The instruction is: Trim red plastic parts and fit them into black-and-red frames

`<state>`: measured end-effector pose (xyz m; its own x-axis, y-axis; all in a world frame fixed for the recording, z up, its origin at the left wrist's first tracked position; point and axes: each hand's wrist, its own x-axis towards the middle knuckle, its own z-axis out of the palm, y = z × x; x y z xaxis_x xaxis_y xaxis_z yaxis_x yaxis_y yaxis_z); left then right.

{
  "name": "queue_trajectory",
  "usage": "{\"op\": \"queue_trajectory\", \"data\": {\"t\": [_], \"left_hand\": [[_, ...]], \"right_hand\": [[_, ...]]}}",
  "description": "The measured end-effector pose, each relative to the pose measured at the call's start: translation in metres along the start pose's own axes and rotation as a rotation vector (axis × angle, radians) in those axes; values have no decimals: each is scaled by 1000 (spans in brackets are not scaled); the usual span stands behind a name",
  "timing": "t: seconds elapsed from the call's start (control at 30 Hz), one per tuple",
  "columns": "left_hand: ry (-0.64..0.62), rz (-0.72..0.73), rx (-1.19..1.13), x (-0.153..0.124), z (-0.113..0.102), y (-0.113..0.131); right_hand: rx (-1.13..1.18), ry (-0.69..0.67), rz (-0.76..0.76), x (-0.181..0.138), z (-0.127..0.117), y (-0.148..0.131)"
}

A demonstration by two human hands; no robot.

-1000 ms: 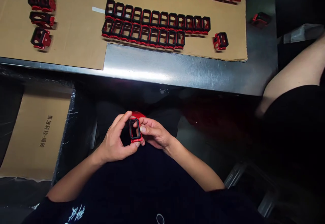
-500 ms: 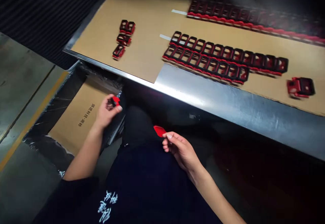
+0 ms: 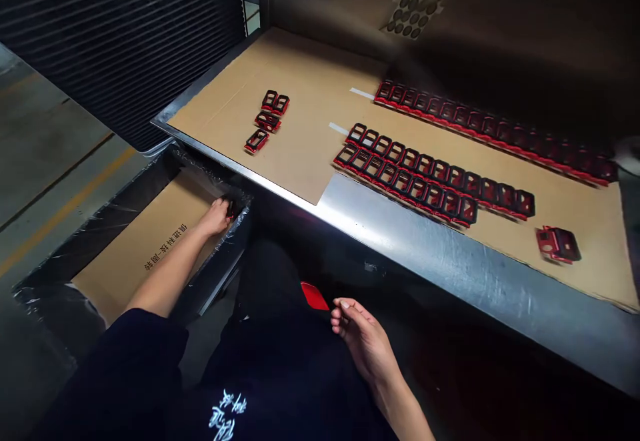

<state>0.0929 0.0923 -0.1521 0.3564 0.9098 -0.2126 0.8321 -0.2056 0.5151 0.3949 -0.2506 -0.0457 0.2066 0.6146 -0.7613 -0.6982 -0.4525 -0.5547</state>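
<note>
Steel-edged desk (image 3: 400, 254) topped with cardboard (image 3: 300, 107) carries rows of red-and-black frames (image 3: 435, 194). At lower left, the left hand (image 3: 215, 217) closes its fingers on a small frame (image 3: 231, 210) above a plastic-wrapped cardboard tray (image 3: 165, 227); the right hand (image 3: 363, 337) relaxes its fingers just beside a red piece (image 3: 314, 296) on the lap. Frames look light, stiff, best held by outer edges.

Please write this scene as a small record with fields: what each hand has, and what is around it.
Left hand: the left hand holds a small red-and-black frame over a plastic-lined box
Right hand: the right hand looks empty, near a flat red piece
Table: a steel table under a cardboard sheet
On the sheet: long rows of red-and-black frames and a small group of frames
</note>
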Motion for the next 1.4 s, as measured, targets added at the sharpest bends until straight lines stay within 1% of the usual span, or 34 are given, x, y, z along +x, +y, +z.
{"op": "queue_trajectory", "data": {"t": [0.1, 0.2, 0.33, 0.47, 0.57, 0.67, 0.77, 0.83, 0.93, 1.03, 1.13, 1.23, 1.3, 1.4], "left_hand": [[17, 8, -9, -5, 13, -9], [10, -26, -21, -6, 20, -17], [-8, -74, -56, 1, 22, -19], [-10, -128, -137, 6, 21, -15], [-10, -210, -246, 7, 18, -13], [-21, -320, -405, 6, 13, -10], [-32, -412, -619, -1, 2, -4], [-32, -434, -781, -11, -9, 2], [-17, -392, -1032, -34, -27, 18], [23, -286, -1263, -61, -40, 43], [79, -141, -1455, -86, -44, 76], [125, 2, -1608, -107, -43, 107], [94, 63, -1682, -118, -42, 123], [-21, 103, -1755, -130, -41, 143]], "right_hand": [[-43, -23, 11, 4, 6, 0], [-71, -36, 11, 6, 14, -1], [-79, -39, 5, 7, 16, -1], [-71, -28, -8, 7, 9, 1], [-53, -17, -18, 7, 3, 2], [-48, -23, -21, 7, 0, 2], [-60, -28, -19, 8, 0, 2], [-65, -25, -22, 8, 1, 1], [-73, -25, -19, 9, 4, 0], [-91, -37, -8, 10, 9, 0], [-114, -51, -7, 12, 13, 1], [-139, -51, -12, 12, 13, 2], [-151, -44, -14, 12, 12, 2], [-147, -32, -16, 10, 9, 3]]}}
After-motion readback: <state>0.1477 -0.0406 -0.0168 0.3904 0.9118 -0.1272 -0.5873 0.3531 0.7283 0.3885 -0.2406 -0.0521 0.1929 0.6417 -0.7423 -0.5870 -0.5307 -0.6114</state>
